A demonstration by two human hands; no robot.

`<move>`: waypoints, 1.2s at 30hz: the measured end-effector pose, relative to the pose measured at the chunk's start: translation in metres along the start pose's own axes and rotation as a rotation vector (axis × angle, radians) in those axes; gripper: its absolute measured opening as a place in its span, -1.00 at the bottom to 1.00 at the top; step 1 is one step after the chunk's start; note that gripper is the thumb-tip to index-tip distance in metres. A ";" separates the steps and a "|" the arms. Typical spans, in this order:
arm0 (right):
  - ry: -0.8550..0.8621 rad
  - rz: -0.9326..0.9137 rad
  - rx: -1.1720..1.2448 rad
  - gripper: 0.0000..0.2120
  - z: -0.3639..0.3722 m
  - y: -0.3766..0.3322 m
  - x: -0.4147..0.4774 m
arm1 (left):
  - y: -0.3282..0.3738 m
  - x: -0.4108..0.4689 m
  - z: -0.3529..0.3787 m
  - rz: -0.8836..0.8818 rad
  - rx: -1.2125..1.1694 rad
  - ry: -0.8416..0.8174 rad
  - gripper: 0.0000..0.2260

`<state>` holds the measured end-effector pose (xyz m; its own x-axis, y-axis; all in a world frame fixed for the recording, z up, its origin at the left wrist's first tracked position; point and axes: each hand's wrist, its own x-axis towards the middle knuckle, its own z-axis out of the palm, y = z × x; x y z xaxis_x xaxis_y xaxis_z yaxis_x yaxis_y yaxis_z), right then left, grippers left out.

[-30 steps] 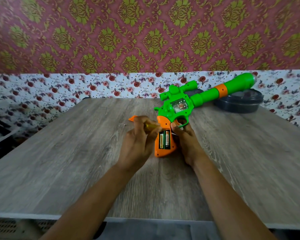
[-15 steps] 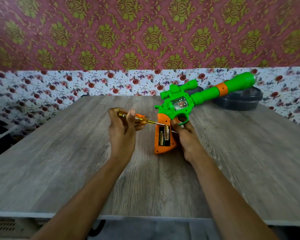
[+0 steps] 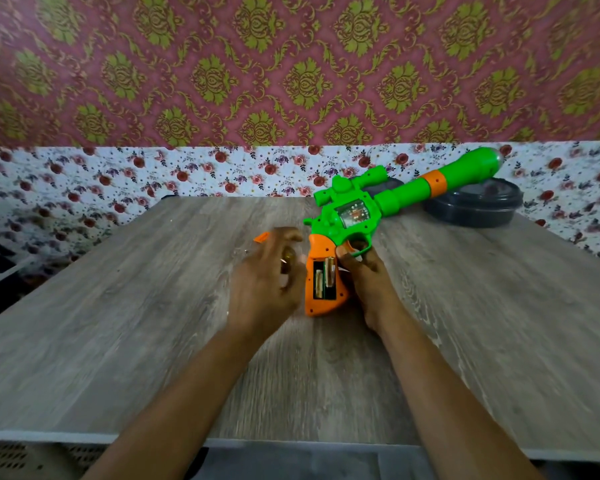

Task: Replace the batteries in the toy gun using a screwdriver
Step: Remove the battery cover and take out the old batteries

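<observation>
Toy gun (image 3: 347,220) lies flat on the counter (image 3: 118,341), right of centre, with its barrel angled to the far right and the muzzle by a dark round container (image 3: 475,209) at the back edge. Contact there cannot be told. The orange handle's bay is open, with two batteries (image 3: 329,271) inside, one tilted up. Right hand (image 3: 368,278): grip clamped on the handle at the trigger guard. Left hand (image 3: 260,285), blurred, sits just left of the handle, grip curled round the amber screwdriver (image 3: 287,259). Orange cover (image 3: 262,236) lies just beyond it. A wide stretch of counter runs left and toward the near edge.
</observation>
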<state>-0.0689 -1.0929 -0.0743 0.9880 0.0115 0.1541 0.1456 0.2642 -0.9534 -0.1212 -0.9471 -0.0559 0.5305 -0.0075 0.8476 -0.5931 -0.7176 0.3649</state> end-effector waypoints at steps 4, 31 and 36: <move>0.029 0.000 -0.008 -0.77 0.003 -0.002 -0.001 | -0.005 -0.001 0.006 0.058 0.333 -0.242 -0.50; 0.069 0.057 -0.024 -0.80 0.002 0.000 0.000 | -0.051 0.006 -0.011 -0.433 0.508 -0.279 -0.89; 0.067 0.062 -0.039 -0.80 0.002 0.001 0.001 | -0.059 0.004 -0.004 -0.455 0.604 -0.371 -0.92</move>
<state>-0.0675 -1.0911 -0.0745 0.9962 -0.0386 0.0779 0.0847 0.2272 -0.9702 -0.0869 -0.9024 -0.0727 0.8666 0.2202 0.4478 0.0966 -0.9544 0.2824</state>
